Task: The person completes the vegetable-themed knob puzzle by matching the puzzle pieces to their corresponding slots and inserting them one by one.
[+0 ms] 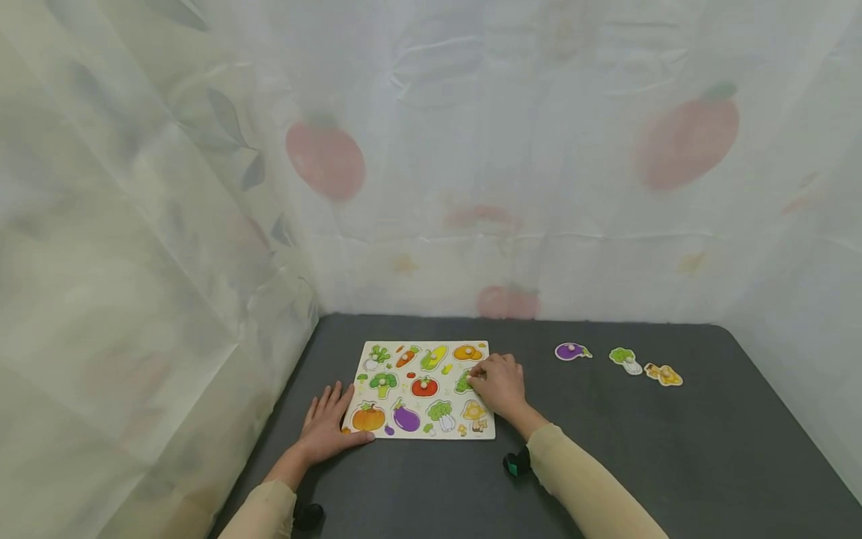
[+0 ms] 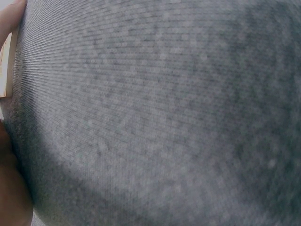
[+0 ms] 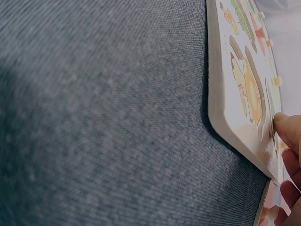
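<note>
The right hand (image 1: pixel 501 382) pinched a green piece (image 1: pixel 462 382) at the right side of the puzzle board (image 1: pixel 411 435), which lay flat on the dark bench (image 1: pixel 431 486). The left hand (image 1: pixel 326 428), fingers straight and spread, touched the board's left edge. Farther right lay an eggplant piece (image 1: pixel 571 352), a leafy green-and-white piece (image 1: pixel 626 361) and a yellow piece (image 1: pixel 665 375).

A dark grey table (image 1: pixel 640 464) bears a puzzle board (image 1: pixel 405 389) and loose pieces (image 1: pixel 622 357) (a purple eggplant (image 1: pixel 569 351) included).
</note>
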Motion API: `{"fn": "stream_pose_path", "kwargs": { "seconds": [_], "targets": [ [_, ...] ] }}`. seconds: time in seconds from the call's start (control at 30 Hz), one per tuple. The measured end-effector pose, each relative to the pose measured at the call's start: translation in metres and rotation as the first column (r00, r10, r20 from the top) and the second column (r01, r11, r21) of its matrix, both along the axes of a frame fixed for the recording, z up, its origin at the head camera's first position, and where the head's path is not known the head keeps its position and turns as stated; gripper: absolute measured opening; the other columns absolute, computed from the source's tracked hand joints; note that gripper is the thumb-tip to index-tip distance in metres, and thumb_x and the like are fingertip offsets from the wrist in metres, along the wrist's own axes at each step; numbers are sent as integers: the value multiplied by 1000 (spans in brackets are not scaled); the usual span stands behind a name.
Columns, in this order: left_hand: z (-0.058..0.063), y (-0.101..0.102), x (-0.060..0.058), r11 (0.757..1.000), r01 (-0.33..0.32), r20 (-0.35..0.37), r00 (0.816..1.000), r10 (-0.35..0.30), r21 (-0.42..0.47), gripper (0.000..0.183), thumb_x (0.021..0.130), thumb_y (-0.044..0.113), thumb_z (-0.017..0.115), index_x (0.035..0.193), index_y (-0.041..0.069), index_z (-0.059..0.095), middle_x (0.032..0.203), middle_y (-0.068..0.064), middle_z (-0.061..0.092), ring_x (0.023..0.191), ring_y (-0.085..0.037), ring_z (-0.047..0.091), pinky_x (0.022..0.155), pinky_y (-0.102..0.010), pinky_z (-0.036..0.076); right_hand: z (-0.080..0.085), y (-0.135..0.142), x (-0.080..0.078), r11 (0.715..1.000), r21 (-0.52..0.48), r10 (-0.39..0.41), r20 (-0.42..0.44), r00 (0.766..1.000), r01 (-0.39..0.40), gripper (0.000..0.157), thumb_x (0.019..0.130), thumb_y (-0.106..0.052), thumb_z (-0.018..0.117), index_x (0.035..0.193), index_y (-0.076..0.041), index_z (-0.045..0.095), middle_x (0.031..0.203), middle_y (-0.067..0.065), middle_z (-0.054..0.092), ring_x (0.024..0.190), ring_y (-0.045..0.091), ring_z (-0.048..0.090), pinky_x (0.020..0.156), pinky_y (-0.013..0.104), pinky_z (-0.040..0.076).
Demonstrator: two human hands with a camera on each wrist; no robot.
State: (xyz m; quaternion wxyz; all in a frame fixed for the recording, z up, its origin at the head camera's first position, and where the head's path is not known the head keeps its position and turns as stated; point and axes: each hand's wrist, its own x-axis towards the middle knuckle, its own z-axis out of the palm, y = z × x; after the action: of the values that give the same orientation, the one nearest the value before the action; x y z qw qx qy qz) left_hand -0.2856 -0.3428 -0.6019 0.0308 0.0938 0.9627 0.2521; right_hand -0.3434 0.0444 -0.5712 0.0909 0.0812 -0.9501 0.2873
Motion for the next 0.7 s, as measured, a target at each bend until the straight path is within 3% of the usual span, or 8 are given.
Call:
{"fn": "stream_pose_path", "kwargs": {
  "seconds": [0.7],
  "targets": [
    [-1,-1,0,1000,5,-19,1000,-5,12,123,75,72,77,163,6,24,167,-26,12,153,-48,3,118,-66,-4,0,-2,0,999,49,-19,-18,1000,20,12,88,-34,81,86,-23,79,99,-1,65,104,27,50,87,48,38]
  ]
}}
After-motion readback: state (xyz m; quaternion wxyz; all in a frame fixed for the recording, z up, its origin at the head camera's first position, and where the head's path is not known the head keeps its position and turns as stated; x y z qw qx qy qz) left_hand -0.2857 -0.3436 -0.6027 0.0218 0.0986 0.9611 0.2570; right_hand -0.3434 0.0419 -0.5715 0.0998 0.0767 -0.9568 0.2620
